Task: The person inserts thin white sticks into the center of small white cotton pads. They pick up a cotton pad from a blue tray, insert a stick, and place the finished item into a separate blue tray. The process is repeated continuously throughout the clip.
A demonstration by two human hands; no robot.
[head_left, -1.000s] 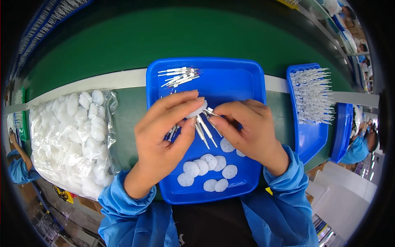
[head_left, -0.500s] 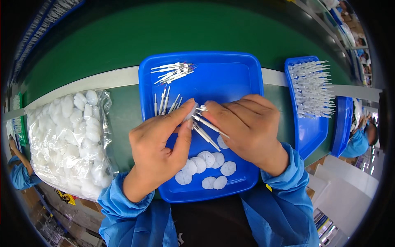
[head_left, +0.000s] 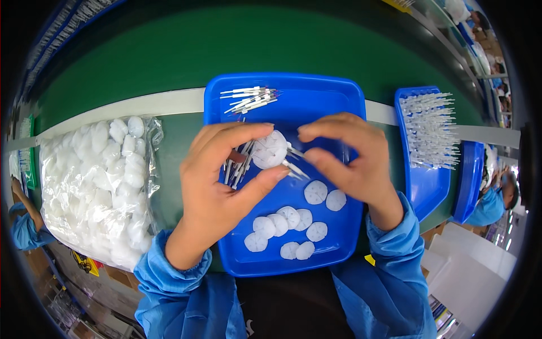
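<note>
Over a blue tray [head_left: 305, 104], my left hand [head_left: 209, 175] pinches a round white slit disc [head_left: 269, 150] at its edges, between thumb and fingertips. Thin white rods [head_left: 294, 168] stick out from beside and under that disc; whether they pass through it cannot be told. My right hand [head_left: 358, 161] is just right of the rods, thumb and fingers apart, holding nothing. More rods [head_left: 231, 174] lie partly hidden behind my left hand, and a small pile of rods [head_left: 248, 100] is at the tray's far left. Several loose discs [head_left: 289, 216] lie in its near half.
A clear plastic bag [head_left: 96, 186] full of white rounded pieces stands at the left. On the right a blue tray [head_left: 426, 195] holds many white rods [head_left: 429, 130], with another blue bin [head_left: 470, 181] beside it. Other people's blue sleeves [head_left: 488, 204] show at both rims.
My right hand has come off the rods and opened, moving slightly right. The disc in my left hand now shows its flat face. The whole view has shifted a little.
</note>
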